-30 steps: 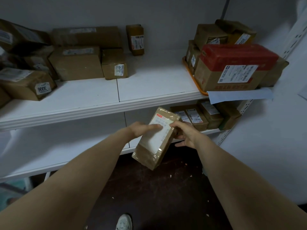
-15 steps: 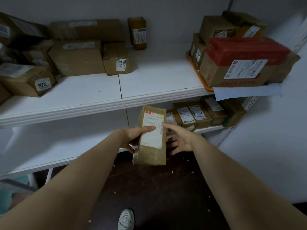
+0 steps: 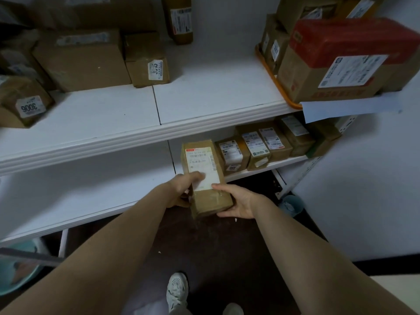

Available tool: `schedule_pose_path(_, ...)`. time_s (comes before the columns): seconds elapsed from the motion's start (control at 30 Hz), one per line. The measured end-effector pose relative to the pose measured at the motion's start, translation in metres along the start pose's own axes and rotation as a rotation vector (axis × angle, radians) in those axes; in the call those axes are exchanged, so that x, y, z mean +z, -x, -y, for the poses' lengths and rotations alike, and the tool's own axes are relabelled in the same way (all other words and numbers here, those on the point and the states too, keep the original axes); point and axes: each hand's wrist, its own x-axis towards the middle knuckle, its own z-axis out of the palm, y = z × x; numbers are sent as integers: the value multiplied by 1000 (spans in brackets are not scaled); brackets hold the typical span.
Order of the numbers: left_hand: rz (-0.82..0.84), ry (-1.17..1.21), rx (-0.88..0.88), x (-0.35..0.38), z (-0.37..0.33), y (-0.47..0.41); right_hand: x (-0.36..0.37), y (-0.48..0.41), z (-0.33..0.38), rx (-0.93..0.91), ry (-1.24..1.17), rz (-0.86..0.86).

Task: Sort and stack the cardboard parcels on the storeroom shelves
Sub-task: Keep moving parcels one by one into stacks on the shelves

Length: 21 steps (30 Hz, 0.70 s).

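I hold a long brown cardboard parcel with a white shipping label in front of the lower shelf. My left hand grips its left side with the thumb on the label. My right hand cups its lower right corner, thumb on top. The parcel's far end points at a row of labelled parcels on the lower shelf's right part. The upper shelf carries brown parcels at the left and a stack with a red-topped box at the right.
An orange tray sits under the right stack, and a white sheet hangs over the shelf edge. A small upright parcel stands at the back wall. A teal basin lies low left; my shoe is on the dark floor.
The parcel turned from slanted to nearly in line with the shelf and moved toward the lower shelf. My right hand shifted down to its lower right corner. The view dropped closer to the shelves.
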Motion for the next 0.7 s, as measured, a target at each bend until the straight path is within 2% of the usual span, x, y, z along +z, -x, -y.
schedule_pose_path(0.33, -65, 5, -9, -6, 2, -57, 10, -55, 9, -86, 10, -207)
schedule_pose_path(0.5, -23, -66, 1, -8, -1, -86, 14, -86, 17, -103, -2, -281)
schedule_pose_path(0.7, -1, -37, 17, -13, 0, -122, 17, -130, 16, -206, -67, -441)
